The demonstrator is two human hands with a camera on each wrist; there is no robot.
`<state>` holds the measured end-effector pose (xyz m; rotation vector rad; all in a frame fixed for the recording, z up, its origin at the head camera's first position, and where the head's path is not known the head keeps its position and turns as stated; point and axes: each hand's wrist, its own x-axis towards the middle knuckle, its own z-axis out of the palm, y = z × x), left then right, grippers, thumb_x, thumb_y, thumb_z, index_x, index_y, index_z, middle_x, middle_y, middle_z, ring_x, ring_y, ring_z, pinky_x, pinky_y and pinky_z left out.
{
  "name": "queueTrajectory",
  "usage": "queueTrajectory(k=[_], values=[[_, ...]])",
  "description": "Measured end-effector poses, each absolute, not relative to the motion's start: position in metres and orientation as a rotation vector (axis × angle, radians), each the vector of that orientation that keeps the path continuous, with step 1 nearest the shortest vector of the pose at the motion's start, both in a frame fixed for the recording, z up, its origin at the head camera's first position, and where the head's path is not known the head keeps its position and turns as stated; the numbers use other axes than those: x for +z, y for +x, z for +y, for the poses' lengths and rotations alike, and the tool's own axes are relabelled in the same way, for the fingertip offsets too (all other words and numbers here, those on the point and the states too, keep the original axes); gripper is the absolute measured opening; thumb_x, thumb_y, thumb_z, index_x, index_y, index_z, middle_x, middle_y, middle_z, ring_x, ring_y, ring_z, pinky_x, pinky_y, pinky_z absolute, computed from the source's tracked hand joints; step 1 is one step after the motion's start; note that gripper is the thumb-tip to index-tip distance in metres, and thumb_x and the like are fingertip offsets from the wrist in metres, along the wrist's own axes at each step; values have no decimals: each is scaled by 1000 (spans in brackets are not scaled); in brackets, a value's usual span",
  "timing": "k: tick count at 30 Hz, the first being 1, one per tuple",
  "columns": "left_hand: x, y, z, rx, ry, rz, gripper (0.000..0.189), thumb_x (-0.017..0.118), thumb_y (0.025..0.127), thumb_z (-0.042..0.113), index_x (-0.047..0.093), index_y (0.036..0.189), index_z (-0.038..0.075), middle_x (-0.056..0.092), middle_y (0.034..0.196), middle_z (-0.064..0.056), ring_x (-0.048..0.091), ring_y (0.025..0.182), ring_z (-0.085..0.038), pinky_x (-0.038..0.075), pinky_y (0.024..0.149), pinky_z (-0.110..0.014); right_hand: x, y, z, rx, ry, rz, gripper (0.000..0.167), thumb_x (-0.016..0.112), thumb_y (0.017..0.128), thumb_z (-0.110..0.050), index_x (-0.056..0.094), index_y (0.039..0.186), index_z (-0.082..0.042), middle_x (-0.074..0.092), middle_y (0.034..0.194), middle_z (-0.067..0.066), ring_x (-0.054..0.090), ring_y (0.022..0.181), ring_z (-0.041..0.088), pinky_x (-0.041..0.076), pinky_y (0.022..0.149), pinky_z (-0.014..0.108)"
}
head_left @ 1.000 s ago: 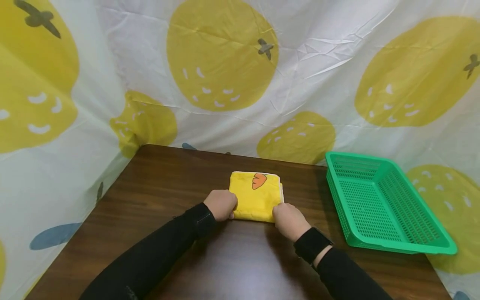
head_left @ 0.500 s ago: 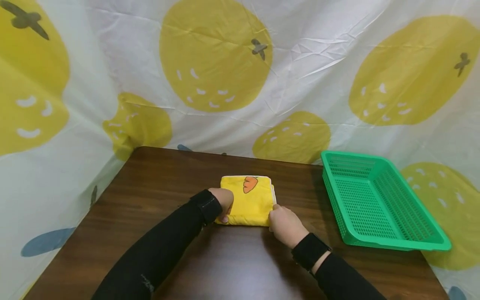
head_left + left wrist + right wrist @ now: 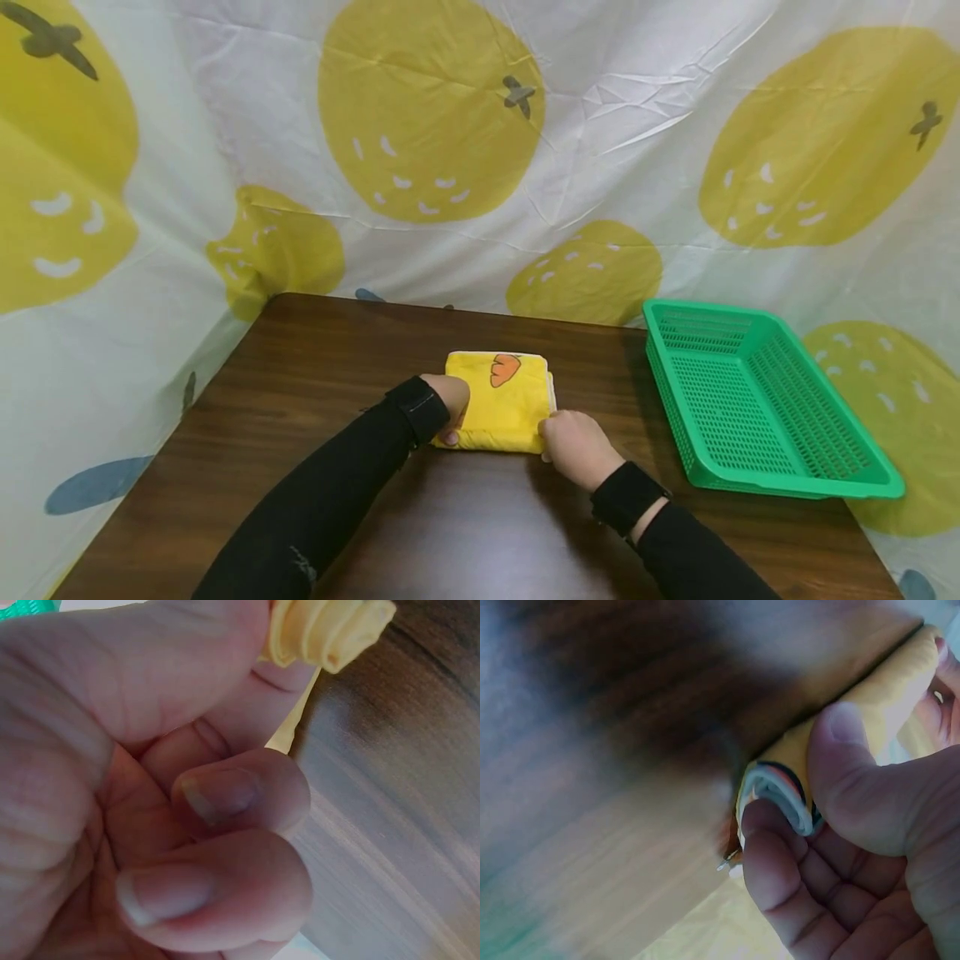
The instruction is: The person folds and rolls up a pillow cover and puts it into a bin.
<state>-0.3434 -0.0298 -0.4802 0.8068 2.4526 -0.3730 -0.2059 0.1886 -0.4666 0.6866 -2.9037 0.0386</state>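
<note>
The left hand (image 3: 450, 404) is clenched at the lower left corner of a yellow cloth (image 3: 502, 400); in the left wrist view, a ridged, layered end of it is pinched at the top of the frame, with two fingers curled toward the palm below. The lower right corner is gripped by the right hand (image 3: 577, 446). In the right wrist view, the thumb is pressed on the yellow outside, and a fingertip is set at the open end of a roll, where pale layers and a dark and orange marking are shown.

The cloth is laid just below the centre of the head view, soft and folded into a rough square, pale-edged along the top and right, its near edge rolled into a thick ridge. An orange print (image 3: 505, 369), shaped like a carrot, is seen near its top. Both lower corners are partly hidden by the hands.

The forearms are covered by black sleeves (image 3: 322, 492), and a black band (image 3: 626, 496) is worn at each wrist. At the right of the frame, well apart from the cloth, a green plastic basket (image 3: 795, 483) with perforated walls is placed on the dark wood-grained table (image 3: 337, 350). Behind, a creased white sheet (image 3: 592, 50) is hung, printed with large yellow fruit shapes (image 3: 431, 125).
</note>
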Motion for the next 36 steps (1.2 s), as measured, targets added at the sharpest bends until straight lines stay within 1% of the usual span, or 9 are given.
queueTrajectory(k=[5,10,12,13,20,23,27,32,36], values=[[-446,-317,-33,-323,839,2462,23,89,82,27,72,70,17,57,73,4,54,80,-18,48,79,-33,-460,-212,189,91,682,-2998,23,96,72,-6,73,76,-7,65,67,3,56,61,19,55,66,41],[-442,-310,-36,-278,792,2480,28,93,78,25,69,67,18,52,75,3,51,81,-19,45,78,-32,-453,-221,190,236,656,-3182,20,95,75,-8,75,78,-9,64,69,-1,53,65,16,53,69,36],[-442,-310,-36,-308,775,2458,29,93,79,26,67,66,19,50,76,4,48,81,-18,41,76,-30,-449,-226,191,302,650,-3260,20,95,76,-9,76,78,-11,63,70,-2,52,66,15,50,69,33],[-437,-304,-34,-322,726,2450,27,92,81,23,69,68,17,50,77,2,49,83,-19,41,77,-30,-448,-229,192,329,651,-3291,20,95,76,-9,76,77,-12,63,70,-4,52,66,14,49,69,31],[-445,-311,-37,-129,682,2462,30,98,72,17,68,70,15,52,79,-2,51,82,-24,39,68,-32,-435,-251,191,326,638,-3480,26,97,76,-11,72,69,-15,55,67,-6,50,67,14,41,64,27],[-444,-311,-35,-112,683,2436,30,96,74,15,67,67,14,52,77,-1,50,80,-23,38,66,-30,-432,-259,187,251,625,-3547,31,97,75,-13,68,66,-14,51,65,-6,48,67,14,39,63,26],[-423,-296,-35,-101,680,2426,29,92,80,12,66,67,13,53,74,1,50,76,-18,38,67,-29,-430,-266,184,189,609,-3619,35,98,73,-11,65,63,-15,49,63,-6,45,64,13,36,59,26],[-426,-295,-43,-96,742,2502,31,96,79,24,66,70,18,55,74,4,52,76,-17,41,70,-30,-430,-274,181,202,559,-3647,35,100,70,-8,65,66,-14,51,66,-5,46,65,14,37,60,26],[-444,-305,-50,-95,876,2629,42,101,69,42,65,66,20,58,72,4,54,75,-17,50,74,-34,-431,-276,178,232,451,-3656,36,100,65,-1,67,67,-13,52,68,-3,48,66,16,38,59,27]])
